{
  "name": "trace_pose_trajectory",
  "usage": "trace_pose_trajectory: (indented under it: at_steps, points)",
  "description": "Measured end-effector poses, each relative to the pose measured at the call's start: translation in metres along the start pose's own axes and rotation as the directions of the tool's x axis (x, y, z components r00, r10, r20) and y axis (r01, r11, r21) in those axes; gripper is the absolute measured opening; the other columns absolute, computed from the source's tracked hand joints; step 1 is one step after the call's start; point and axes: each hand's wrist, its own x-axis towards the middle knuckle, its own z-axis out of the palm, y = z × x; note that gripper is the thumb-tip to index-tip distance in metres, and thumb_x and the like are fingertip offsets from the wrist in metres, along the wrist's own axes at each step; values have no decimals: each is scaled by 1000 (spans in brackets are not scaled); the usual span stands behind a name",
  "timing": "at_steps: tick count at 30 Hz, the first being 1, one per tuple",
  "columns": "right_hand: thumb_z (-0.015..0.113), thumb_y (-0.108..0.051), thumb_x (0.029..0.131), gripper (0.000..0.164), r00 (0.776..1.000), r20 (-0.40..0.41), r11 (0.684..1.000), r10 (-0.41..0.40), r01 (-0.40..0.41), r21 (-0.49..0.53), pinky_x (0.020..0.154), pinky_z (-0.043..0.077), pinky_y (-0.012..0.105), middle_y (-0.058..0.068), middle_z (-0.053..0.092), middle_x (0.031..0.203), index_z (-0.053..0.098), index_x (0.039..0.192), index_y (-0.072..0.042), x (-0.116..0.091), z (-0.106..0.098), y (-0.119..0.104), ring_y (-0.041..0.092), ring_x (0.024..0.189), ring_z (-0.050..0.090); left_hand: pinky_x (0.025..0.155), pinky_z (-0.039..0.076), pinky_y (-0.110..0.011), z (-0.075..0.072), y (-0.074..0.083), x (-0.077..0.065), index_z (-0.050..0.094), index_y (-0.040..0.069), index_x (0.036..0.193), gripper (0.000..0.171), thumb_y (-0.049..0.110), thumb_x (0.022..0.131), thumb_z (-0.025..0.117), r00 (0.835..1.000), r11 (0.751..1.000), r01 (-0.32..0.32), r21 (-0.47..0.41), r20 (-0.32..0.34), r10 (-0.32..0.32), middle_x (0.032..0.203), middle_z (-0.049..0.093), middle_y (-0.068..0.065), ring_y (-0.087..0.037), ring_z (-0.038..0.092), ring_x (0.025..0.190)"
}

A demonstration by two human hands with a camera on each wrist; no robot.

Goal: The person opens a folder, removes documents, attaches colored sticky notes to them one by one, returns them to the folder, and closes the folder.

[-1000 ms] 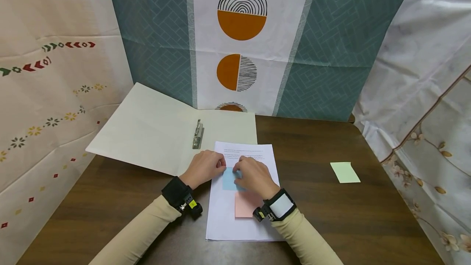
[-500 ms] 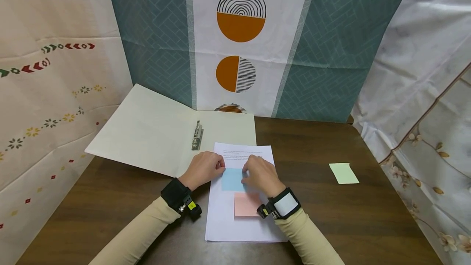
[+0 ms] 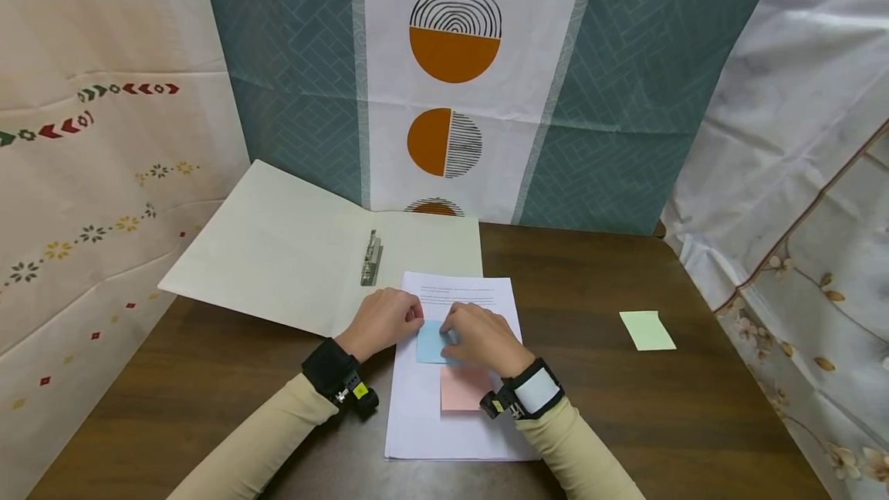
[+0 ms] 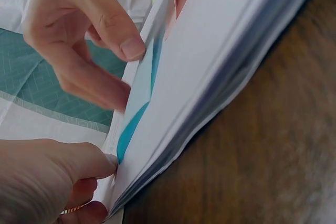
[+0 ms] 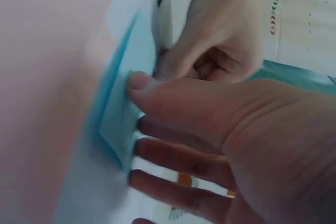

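Note:
A stack of white printed paper (image 3: pixel 417 427) lies at the middle of the table. On its top sheet is a blue sticky note (image 3: pixel 430 343), its lower edge curling up in the left wrist view. My left hand (image 3: pixel 383 321) pinches the note's upper left corner between thumb and curled fingers. Over the note's right part is my right hand (image 3: pixel 482 338); in the right wrist view its thumb (image 5: pixel 144 85) touches the blue surface while the other fingers reach past the far edge. Below sits a pink sticky note (image 3: pixel 460 390), partly covered by the right wrist's camera.
Behind the stack an open white folder (image 3: pixel 278 245) carries a metal clip (image 3: pixel 371 261); the paper's top overlaps it. A green sticky note (image 3: pixel 648 330) lies on the brown table (image 3: pixel 576 292) to the right. Patterned cloths hang around the back and sides.
Over the blue note, my right hand first slid right, then came back left across it. My left hand stays at the note's corner. The paper, folder and green note have not moved.

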Motion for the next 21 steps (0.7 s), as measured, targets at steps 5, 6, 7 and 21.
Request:
trace_pose_trajectory:
  at_steps: [5, 6, 7, 21]
  points:
    - [97, -17, 89, 23, 995, 12, 995, 97, -97, -4, 68, 49, 34, 5, 85, 113, 89, 108, -8, -5, -15, -3, 16, 87, 66, 57, 37, -21, 0, 0, 0, 80, 15, 84, 14, 15, 97, 86, 1000, 1000, 11, -11, 1, -11, 69, 67, 5, -8, 54, 65]
    - [97, -16, 89, 20, 994, 9, 994, 106, -106, -7, 66, 48, 33, 5, 85, 113, 90, 106, -8, -6, -16, -2, 15, 85, 64, 57, 37, -21, 0, 0, 0, 80, 15, 84, 14, 15, 97, 86, 1000, 1000, 13, -12, 2, -13, 69, 67, 5, -9, 54, 65]
    - [96, -16, 89, 19, 994, 8, 994, 112, -112, -10, 66, 47, 32, 5, 86, 112, 90, 105, -9, -6, -17, -1, 14, 83, 63, 58, 37, -21, 0, 0, 0, 80, 15, 84, 14, 15, 97, 86, 1000, 1000, 15, -11, 3, -15, 69, 67, 5, -9, 54, 65]
    - [97, -16, 88, 13, 996, -9, 996, 89, -89, -13, 64, 46, 32, 3, 86, 104, 90, 97, -10, -4, -16, 5, 13, 79, 64, 69, 49, -19, -3, 7, -2, 90, 13, 100, 6, 15, 95, 88, 981, 979, -190, -74, -37, 188, 93, 83, 2, -10, 70, 80]
